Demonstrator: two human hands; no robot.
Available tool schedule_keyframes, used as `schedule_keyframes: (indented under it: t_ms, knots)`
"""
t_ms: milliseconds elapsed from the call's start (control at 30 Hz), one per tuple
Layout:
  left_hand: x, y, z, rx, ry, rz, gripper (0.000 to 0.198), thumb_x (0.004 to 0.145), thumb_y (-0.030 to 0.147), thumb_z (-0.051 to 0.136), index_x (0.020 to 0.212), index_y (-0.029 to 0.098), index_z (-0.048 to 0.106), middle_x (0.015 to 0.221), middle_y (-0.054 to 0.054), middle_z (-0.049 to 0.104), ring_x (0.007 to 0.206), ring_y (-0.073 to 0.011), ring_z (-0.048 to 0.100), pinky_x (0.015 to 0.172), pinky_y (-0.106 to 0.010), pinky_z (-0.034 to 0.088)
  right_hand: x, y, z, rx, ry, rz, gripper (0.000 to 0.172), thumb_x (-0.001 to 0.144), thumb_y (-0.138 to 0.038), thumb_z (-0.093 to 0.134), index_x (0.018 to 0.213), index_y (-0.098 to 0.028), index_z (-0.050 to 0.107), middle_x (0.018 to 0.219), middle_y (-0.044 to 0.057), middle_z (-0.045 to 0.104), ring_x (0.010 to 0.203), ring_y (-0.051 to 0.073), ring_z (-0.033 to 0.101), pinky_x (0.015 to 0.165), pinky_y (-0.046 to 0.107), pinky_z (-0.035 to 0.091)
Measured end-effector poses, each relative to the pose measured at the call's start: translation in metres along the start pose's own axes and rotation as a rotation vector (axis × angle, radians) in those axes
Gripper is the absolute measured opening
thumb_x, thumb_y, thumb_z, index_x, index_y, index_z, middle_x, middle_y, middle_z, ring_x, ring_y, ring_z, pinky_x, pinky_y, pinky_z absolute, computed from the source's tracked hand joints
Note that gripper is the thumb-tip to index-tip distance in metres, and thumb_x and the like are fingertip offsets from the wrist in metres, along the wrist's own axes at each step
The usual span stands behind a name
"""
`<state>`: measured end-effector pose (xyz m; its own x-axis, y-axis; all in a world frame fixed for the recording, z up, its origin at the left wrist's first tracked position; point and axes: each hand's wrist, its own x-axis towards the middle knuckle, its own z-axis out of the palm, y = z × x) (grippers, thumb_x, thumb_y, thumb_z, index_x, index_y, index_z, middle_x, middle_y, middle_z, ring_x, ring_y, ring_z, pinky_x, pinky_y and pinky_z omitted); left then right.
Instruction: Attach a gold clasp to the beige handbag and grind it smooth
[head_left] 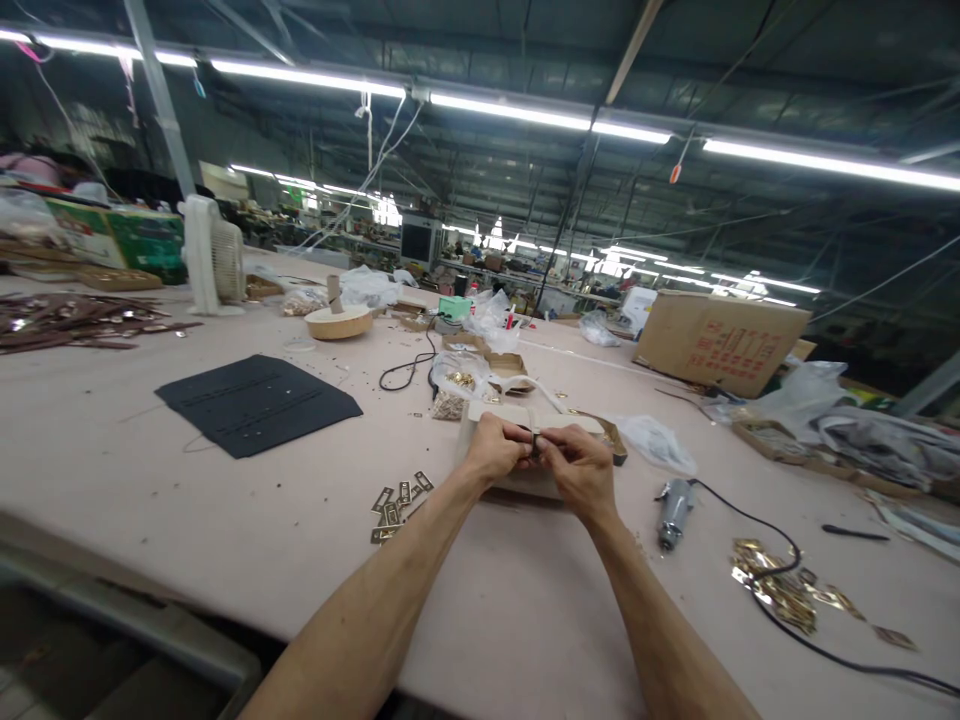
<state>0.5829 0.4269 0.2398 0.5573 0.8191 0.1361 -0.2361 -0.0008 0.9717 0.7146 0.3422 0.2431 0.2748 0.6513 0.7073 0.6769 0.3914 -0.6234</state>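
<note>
A cream-coloured bag [517, 487] lies on the table in front of me. My left hand [495, 447] is closed at its front, thumb and fingertips pinched together. From the other side my right hand [581, 465] pinches too, and the fingertips of both nearly meet at a small dark fitting [535, 443] on the bag. Its exact shape is mostly covered by my fingers. Left of the bag is a loose pile of flat metal plates [391, 513]. A grey electric screwdriver [676, 512] with a black cord lies to the right.
Gold metal pieces [784, 590] are heaped at the right, near a black pen-like stick [855, 533]. A dark flat sheet [259, 402] lies left. Behind the bag are bags of small hardware [457, 385] and open cartons [506, 365]. A cardboard box [720, 340] and a fan [214, 255] stand farther back.
</note>
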Motion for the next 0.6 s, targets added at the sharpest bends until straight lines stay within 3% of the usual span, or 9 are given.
schedule_keyframes:
  t_ms: [233,367,467,600]
  knots:
    - [-0.004,0.007,-0.002,-0.058,-0.055,-0.07,0.012,0.062,0.005,0.078,0.073,0.009,0.08,0.064,-0.01,0.073,0.058,-0.0171,0.07,0.057,-0.024,0.057,0.001,0.004,-0.004,0.008,-0.001,0.033,0.018,0.084,-0.035,0.072,0.092,-0.02,0.079,0.082,0.006,0.072,0.066,0.018,0.066,0.059,0.03,0.054]
    - [-0.006,0.011,-0.001,-0.083,-0.058,-0.134,0.017,0.065,0.024,0.084,0.07,0.008,0.078,0.068,-0.013,0.074,0.059,-0.0184,0.071,0.055,-0.024,0.054,0.002,0.005,-0.005,-0.018,-0.004,0.04,0.018,0.083,-0.035,0.073,0.092,-0.02,0.078,0.084,0.006,0.074,0.071,0.019,0.067,0.064,0.03,0.055]
    - [-0.005,0.009,0.004,-0.078,0.015,-0.17,0.031,0.065,0.037,0.087,0.068,0.008,0.076,0.066,-0.013,0.073,0.056,-0.0189,0.07,0.052,-0.025,0.052,0.0,0.003,-0.004,0.012,-0.01,0.102,0.026,0.083,-0.037,0.073,0.099,-0.018,0.075,0.08,0.006,0.073,0.067,0.018,0.067,0.063,0.03,0.056]
    - [-0.003,0.001,0.012,-0.064,0.158,-0.133,0.035,0.062,0.04,0.09,0.067,0.009,0.075,0.062,-0.01,0.07,0.051,-0.0156,0.064,0.049,-0.025,0.05,-0.005,0.0,-0.004,-0.031,0.007,0.135,0.027,0.082,-0.04,0.072,0.098,-0.017,0.072,0.077,0.006,0.073,0.064,0.018,0.066,0.061,0.029,0.055]
